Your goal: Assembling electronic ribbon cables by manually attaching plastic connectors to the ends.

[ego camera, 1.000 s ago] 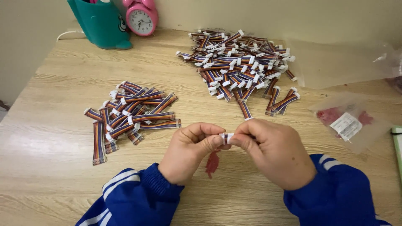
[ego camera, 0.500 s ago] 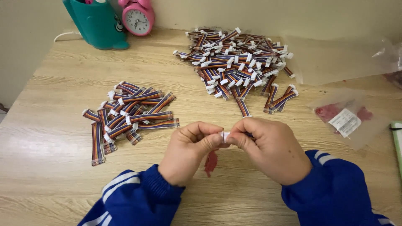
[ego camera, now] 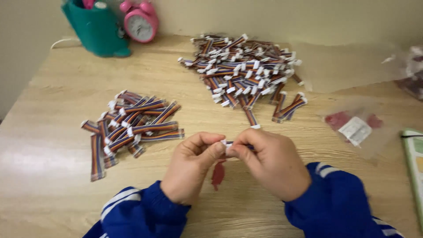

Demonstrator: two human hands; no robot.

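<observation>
My left hand (ego camera: pixel 190 168) and my right hand (ego camera: pixel 269 163) meet at the fingertips over the wooden table (ego camera: pixel 57 185). Between them they pinch a short rainbow ribbon cable (ego camera: pixel 232 145) with a small white connector on its end; most of the cable is hidden inside my right hand. A small dark red piece (ego camera: pixel 218 173) shows just below my fingers. A small pile of the same cables (ego camera: pixel 130 125) lies to the left of my hands. A much larger heap of cables (ego camera: pixel 244 70) lies at the back centre.
A teal holder (ego camera: pixel 98 30) and a pink alarm clock (ego camera: pixel 139 22) stand at the back left. Clear plastic bags (ego camera: pixel 357 128) with red parts lie on the right, and a green-edged item (ego camera: pixel 414 163) sits at the right edge.
My hands have stayed together on the cable, with only slight finger shifts. The view has drifted a little.
</observation>
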